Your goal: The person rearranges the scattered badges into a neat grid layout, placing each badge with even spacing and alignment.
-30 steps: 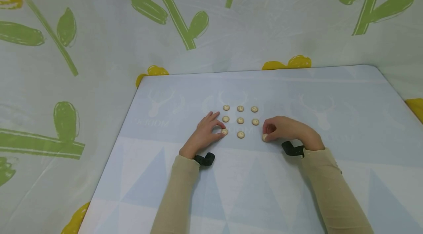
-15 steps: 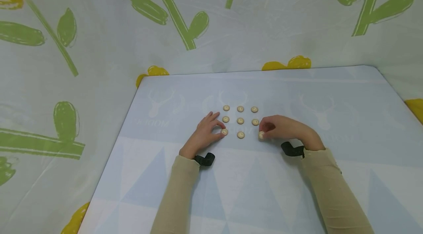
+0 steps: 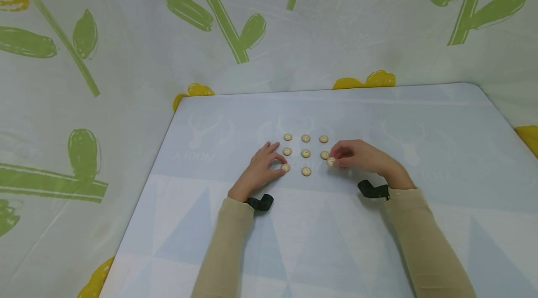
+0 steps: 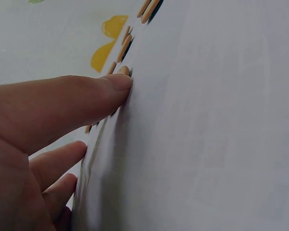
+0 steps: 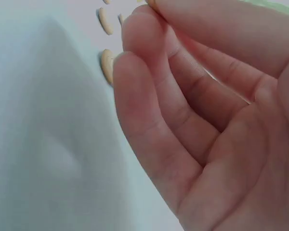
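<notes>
Small round wooden buttons lie in neat rows on the tabletop, among them the middle front button. With thumb and forefinger, my left hand pinches the front-left button, which rests on the table; the other fingers spread away from it. In the left wrist view the thumb covers most of that button. My right hand pinches another button by its edge, seemingly raised and tilted, close beside the right button of the middle row. The right wrist view shows little of the held button.
The back row of buttons lies beyond the hands. A pale blue and white patterned cover dresses the table. Behind its far edge hangs a floral cloth. Black straps with cameras sit at both wrists.
My right hand has moved a little left and away from me with its button, bringing it near the middle row. The button has tilted up. My left hand stays put.
</notes>
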{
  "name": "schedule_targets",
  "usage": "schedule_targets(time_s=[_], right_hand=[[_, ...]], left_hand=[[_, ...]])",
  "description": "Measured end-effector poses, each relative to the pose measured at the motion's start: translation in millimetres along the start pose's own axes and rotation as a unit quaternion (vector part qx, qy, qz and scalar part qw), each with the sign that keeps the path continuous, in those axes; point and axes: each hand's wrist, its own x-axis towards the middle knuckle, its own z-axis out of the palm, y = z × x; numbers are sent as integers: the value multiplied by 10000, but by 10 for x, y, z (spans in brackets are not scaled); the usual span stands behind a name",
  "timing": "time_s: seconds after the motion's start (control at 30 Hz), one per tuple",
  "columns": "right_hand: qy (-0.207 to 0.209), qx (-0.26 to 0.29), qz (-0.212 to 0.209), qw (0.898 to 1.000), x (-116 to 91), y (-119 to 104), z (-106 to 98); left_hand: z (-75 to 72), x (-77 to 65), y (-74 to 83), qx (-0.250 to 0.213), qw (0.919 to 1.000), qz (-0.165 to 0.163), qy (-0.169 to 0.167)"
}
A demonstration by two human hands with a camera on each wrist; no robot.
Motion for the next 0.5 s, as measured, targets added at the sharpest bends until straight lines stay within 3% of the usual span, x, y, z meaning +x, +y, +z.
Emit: schedule_targets(time_s=[0.5], right_hand=[[-229,-345,19,9991,124,49,139]], left_hand=[[-1,4,11,16,10000,-79,-42]])
